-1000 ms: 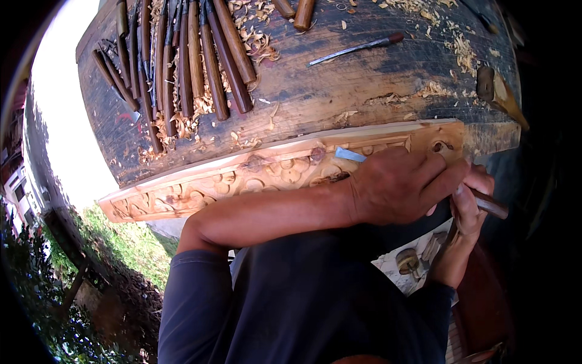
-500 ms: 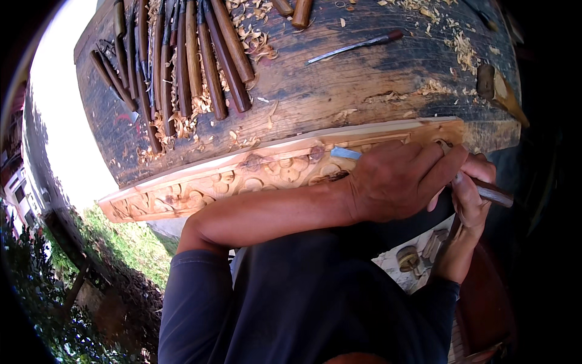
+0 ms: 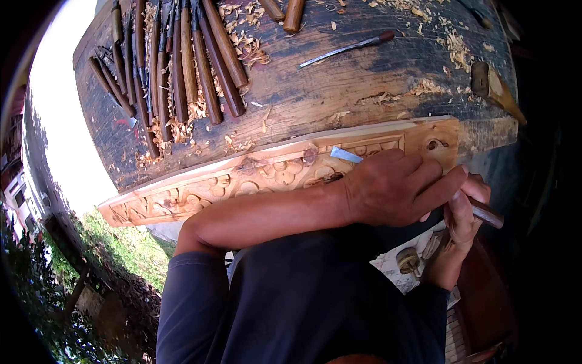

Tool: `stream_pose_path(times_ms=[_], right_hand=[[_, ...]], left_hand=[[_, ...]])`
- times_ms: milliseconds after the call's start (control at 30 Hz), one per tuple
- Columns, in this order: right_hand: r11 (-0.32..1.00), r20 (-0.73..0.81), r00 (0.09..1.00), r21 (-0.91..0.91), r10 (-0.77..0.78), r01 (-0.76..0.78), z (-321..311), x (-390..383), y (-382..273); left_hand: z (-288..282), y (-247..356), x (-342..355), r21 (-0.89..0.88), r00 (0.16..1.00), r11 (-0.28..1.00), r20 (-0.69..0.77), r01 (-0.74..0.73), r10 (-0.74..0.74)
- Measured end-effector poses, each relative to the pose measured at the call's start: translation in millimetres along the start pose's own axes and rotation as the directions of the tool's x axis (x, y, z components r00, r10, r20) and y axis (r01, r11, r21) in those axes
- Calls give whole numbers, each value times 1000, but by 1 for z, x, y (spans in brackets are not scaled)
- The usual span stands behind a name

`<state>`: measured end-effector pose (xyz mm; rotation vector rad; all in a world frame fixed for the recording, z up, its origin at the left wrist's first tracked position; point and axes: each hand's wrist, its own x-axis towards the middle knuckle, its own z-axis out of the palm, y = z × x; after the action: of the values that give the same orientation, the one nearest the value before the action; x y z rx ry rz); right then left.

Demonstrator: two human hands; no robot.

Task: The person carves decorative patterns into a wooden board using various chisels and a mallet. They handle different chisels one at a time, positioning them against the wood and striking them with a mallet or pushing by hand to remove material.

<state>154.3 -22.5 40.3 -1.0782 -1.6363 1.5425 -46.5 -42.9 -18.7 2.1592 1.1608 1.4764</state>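
Observation:
Along the near side of the workbench lies a long wooden board carved with a floral relief, a round knot showing near its right end. My left hand reaches across, palm down, closed over the middle of a chisel. The chisel's flat, pale blade sticks out to the left, over the carving; whether its edge touches the wood I cannot tell. At the other end my right hand is wrapped round the dark wooden handle, just off the board's near edge. The chisel's middle is hidden under my left hand.
Several wooden-handled carving tools lie side by side at the back left, among curled shavings. A slim chisel rests alone on the workbench. A mallet-like wooden tool lies by the right edge.
Both hands, with the chisel, have shifted slightly toward me at the handle end, so the chisel slopes more steeply. The board's right end and its knot are now uncovered.

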Motion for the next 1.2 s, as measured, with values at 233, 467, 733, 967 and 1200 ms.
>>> stream_pose_path(times_ms=[233,467,733,967,1200], right_hand=[[1000,42,999,-4,25,-25,7,10,-21],[987,24,991,97,129,-131,11,23,-15],[1000,90,996,-15,10,-9,11,28,-20],[999,57,998,-37,-29,31,15,21,-32],[1000,40,999,-3,8,-8,10,26,-29]], left_hand=[[-1,-1,1,-55,999,998,-40,3,-6],[-1,-2,1,-32,993,993,-36,113,-115],[-5,-3,1,-24,997,998,-52,57,-58],[-5,-4,0,-52,995,998,-97,-27,22],[-4,-2,6,-13,997,999,-73,32,-33]])
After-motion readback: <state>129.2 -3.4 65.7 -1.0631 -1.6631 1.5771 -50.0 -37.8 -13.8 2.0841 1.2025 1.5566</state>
